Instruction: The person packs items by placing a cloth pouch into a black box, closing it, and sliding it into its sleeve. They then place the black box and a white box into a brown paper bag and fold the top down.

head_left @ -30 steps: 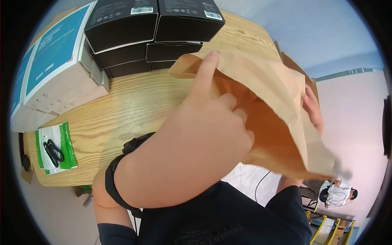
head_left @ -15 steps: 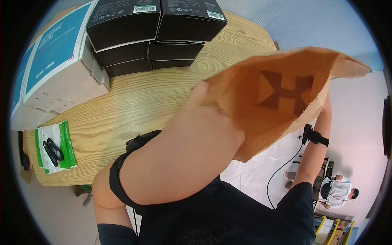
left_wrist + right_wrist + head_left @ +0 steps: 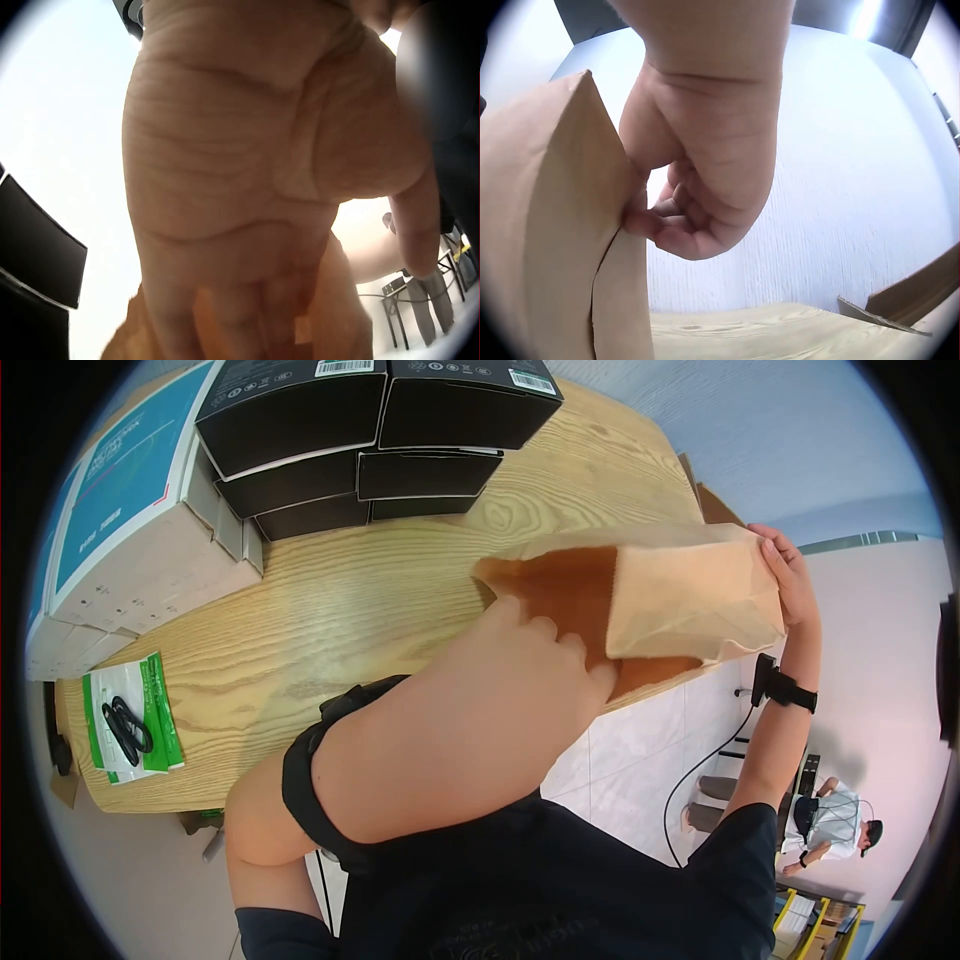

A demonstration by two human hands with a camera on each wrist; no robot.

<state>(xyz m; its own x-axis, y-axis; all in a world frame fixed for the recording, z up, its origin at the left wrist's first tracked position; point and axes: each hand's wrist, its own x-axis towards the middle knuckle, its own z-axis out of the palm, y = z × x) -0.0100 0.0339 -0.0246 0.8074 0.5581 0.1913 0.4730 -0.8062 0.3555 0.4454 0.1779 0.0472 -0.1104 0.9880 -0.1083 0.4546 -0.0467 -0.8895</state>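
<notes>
A brown paper bag (image 3: 695,595) lies tilted over the right edge of the table, its wide mouth facing my body. My left hand (image 3: 510,690) reaches to the mouth with its fingertips inside. In the left wrist view the fingers (image 3: 244,315) run fairly straight down between the paper sides, the thumb held apart; their tips are out of sight. At the far end of the bag, my right hand (image 3: 795,580) pinches a fold of the bottom. The right wrist view shows that thumb and finger (image 3: 679,236) on the paper beside an open seam.
Stacked black boxes (image 3: 290,435) stand at the back of the wooden table (image 3: 370,590). White and blue boxes (image 3: 150,540) line its left side. A green-and-white packet (image 3: 165,705) with a coiled black cable (image 3: 125,730) lies front left. Another person (image 3: 835,820) is beyond, at right.
The bag swung up with its mouth showing the inside bottom, then came down lower. My right hand moved from its side to the bottom end; the left hand's fingers went into the mouth.
</notes>
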